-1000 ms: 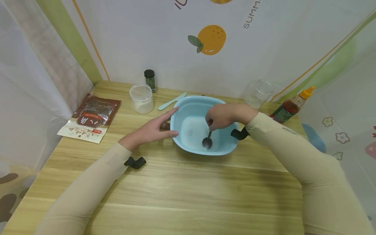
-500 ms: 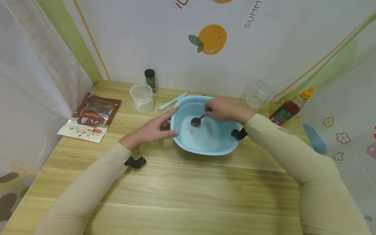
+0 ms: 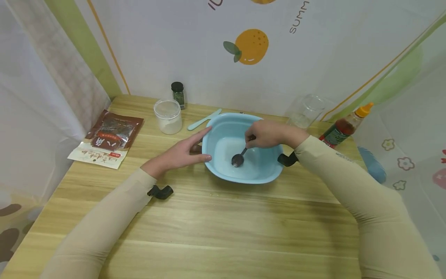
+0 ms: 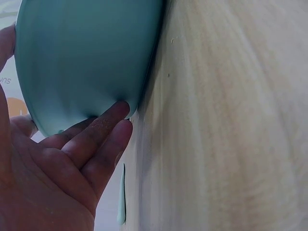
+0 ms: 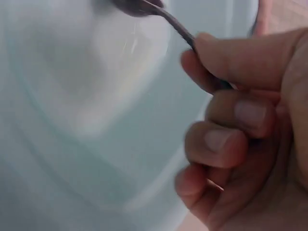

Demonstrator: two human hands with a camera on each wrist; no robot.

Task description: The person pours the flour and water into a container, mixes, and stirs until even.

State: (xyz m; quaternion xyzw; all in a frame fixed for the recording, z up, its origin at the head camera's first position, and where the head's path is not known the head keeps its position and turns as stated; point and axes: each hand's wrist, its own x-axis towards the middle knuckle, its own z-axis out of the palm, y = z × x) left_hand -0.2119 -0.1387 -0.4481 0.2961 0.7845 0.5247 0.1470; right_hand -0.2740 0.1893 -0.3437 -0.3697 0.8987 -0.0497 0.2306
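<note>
A light blue plastic basin (image 3: 223, 174) stands on the wooden table, with something whitish and cloudy over its bottom. My right hand (image 3: 265, 134) is above the basin and pinches a dark metal spoon (image 3: 238, 160) by its handle, between thumb and index finger in the right wrist view. The spoon's bowl is low inside the basin, near the middle. My left hand (image 3: 181, 155) rests against the basin's left side, thumb and fingers spread. In the left wrist view, its nearly straight fingers (image 4: 103, 126) touch the outer wall.
Behind the basin's left side lie a pale green spatula-like utensil (image 3: 204, 119), a clear jar of white powder (image 3: 168, 117) and a small black-capped spice jar (image 3: 178, 95). Food packets (image 3: 110, 139) lie far left. A clear cup (image 3: 306, 111) and an orange-capped sauce bottle (image 3: 345, 128) stand right.
The spoon has swept from the basin's front to its back left, then forward to the middle, moved by my right hand. My left hand has stayed at the basin's side.
</note>
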